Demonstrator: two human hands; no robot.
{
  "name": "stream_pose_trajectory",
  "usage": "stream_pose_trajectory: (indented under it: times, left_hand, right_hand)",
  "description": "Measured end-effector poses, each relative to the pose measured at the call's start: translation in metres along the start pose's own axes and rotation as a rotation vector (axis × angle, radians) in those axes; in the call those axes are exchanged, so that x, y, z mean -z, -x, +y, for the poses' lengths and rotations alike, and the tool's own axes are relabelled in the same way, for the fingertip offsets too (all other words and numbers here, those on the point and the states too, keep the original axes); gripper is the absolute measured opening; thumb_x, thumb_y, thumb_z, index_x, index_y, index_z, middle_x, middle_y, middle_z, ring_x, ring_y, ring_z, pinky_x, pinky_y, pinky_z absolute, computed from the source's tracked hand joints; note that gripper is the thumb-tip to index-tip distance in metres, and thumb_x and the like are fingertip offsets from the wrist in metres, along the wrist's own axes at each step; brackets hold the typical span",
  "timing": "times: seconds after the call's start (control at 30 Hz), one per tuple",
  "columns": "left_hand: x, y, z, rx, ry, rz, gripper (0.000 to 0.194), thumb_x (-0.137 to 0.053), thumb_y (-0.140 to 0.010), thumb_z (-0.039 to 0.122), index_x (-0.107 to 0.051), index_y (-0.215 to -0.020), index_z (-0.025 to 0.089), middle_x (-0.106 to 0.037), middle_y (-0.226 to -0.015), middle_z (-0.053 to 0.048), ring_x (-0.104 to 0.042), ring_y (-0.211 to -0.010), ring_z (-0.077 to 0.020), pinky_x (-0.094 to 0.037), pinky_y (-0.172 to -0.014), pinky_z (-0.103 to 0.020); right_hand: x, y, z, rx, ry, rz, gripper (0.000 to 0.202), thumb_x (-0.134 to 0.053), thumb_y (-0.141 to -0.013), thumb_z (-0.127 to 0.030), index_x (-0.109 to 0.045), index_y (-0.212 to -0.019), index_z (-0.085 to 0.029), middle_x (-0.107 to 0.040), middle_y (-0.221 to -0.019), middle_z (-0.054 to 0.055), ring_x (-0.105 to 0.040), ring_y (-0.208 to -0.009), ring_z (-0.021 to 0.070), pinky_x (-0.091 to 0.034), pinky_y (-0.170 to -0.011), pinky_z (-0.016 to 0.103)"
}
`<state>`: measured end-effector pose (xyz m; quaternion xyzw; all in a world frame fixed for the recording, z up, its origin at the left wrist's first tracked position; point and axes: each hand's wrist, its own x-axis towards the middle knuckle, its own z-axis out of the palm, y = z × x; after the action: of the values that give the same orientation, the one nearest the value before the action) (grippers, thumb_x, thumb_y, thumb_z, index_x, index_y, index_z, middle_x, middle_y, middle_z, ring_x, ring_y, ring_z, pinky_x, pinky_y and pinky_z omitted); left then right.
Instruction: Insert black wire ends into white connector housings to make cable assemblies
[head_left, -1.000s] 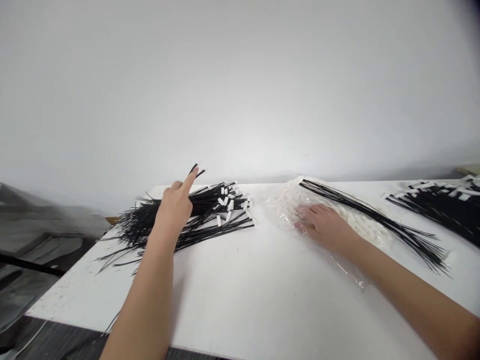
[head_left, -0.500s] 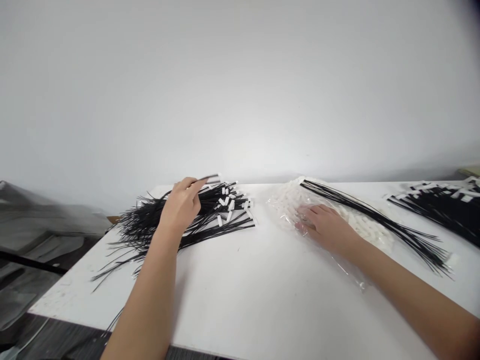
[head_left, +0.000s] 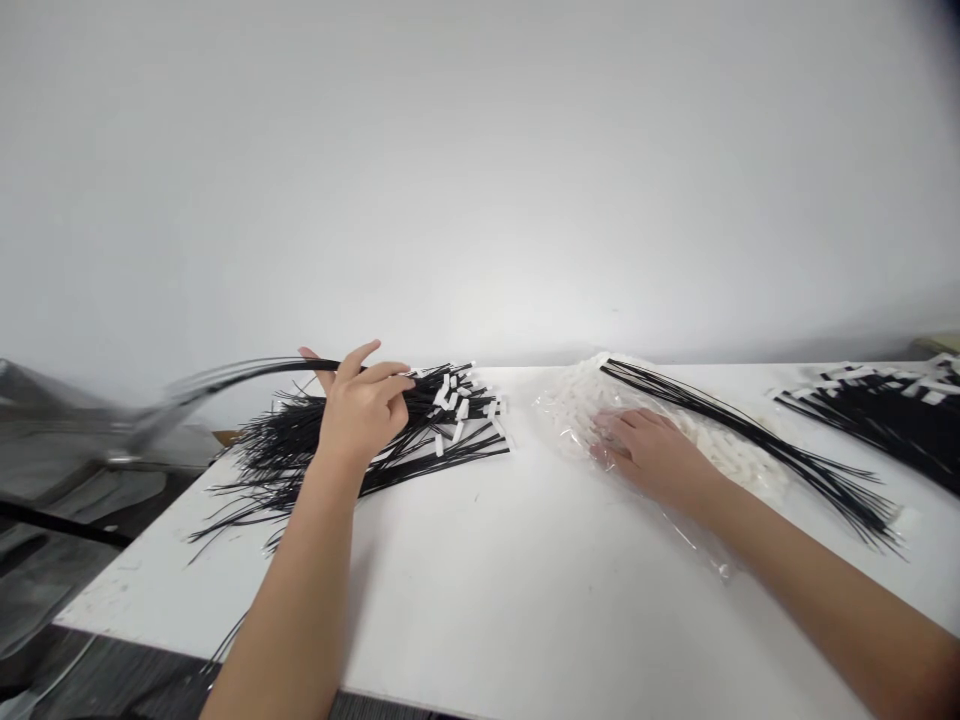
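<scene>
My left hand is raised over the left pile of black cables, which have white connectors at their right ends. Between its fingers it grips a thin bundle of black cables, whose free ends trail left, blurred, past the table edge. My right hand rests on a clear plastic bag of small white pieces, fingers bent against it; whether they pinch anything is hidden. Across the bag's far side lies a loose bundle of black cables.
Another pile of black cables with white ends lies at the far right of the white table. A pale wall stands behind. Dark objects under clear plastic are beyond the table's left edge.
The bundle in my left hand has come up out of the pile and now stretches left. My left hand's fingers have spread more. My right hand and the bag have stayed put.
</scene>
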<state>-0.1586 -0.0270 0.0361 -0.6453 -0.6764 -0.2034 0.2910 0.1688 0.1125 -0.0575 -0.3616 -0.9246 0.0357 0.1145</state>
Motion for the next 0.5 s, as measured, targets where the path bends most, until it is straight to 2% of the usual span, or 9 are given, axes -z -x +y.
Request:
stream_pose_trajectory:
  times: [0.07, 0.17, 0.33, 0.43, 0.5]
  left_hand:
    - [0.0, 0.0, 0.0, -0.057, -0.01, 0.014, 0.027, -0.045, -0.07, 0.009, -0.064, -0.06, 0.024, -0.068, -0.079, 0.002, -0.044, -0.115, -0.0271, 0.002, -0.1, -0.063]
    - [0.0, 0.0, 0.002, -0.104, 0.017, 0.018, 0.026, -0.046, -0.067, 0.008, -0.065, -0.061, 0.025, -0.068, -0.076, 0.003, -0.049, -0.111, -0.0254, 0.004, -0.101, -0.062]
    - [0.0, 0.001, 0.007, -0.13, 0.102, 0.002, 0.025, -0.046, -0.066, 0.01, -0.065, -0.061, 0.025, -0.067, -0.074, 0.003, -0.055, -0.102, -0.0236, -0.012, -0.102, -0.058]
    - [-0.002, 0.002, 0.013, -0.191, 0.177, 0.023, 0.024, -0.047, -0.065, 0.011, -0.065, -0.06, 0.026, -0.067, -0.07, 0.003, -0.059, -0.092, -0.0205, -0.022, -0.102, -0.053]
    - [-0.004, 0.004, 0.019, -0.183, 0.258, 0.018, 0.022, -0.048, -0.065, 0.012, -0.064, -0.058, 0.025, -0.065, -0.066, 0.003, -0.061, -0.083, -0.0184, -0.028, -0.1, -0.05]
  right_hand:
    - [0.0, 0.0, -0.001, -0.005, 0.001, 0.0, 0.045, -0.033, -0.085, -0.047, -0.049, -0.12, -0.023, -0.051, -0.12, 0.005, -0.044, -0.112, 0.0219, -0.035, -0.096, 0.039]
    - [0.002, 0.0, -0.002, -0.017, 0.001, -0.003, 0.043, -0.034, -0.085, -0.045, -0.049, -0.119, -0.024, -0.052, -0.12, 0.004, -0.044, -0.112, 0.021, -0.035, -0.096, 0.038]
    - [0.004, 0.0, -0.003, -0.015, -0.002, 0.005, 0.042, -0.036, -0.084, -0.045, -0.051, -0.117, -0.023, -0.052, -0.119, 0.004, -0.045, -0.111, 0.0211, -0.035, -0.096, 0.038]
    - [0.005, 0.0, -0.004, -0.018, -0.008, 0.01, 0.042, -0.036, -0.084, -0.045, -0.051, -0.118, -0.023, -0.052, -0.119, 0.003, -0.045, -0.111, 0.0205, -0.035, -0.096, 0.038]
    - [0.005, 0.0, -0.005, -0.018, -0.012, 0.015, 0.042, -0.036, -0.085, -0.045, -0.051, -0.117, -0.023, -0.053, -0.119, 0.003, -0.045, -0.111, 0.02, -0.036, -0.096, 0.037]
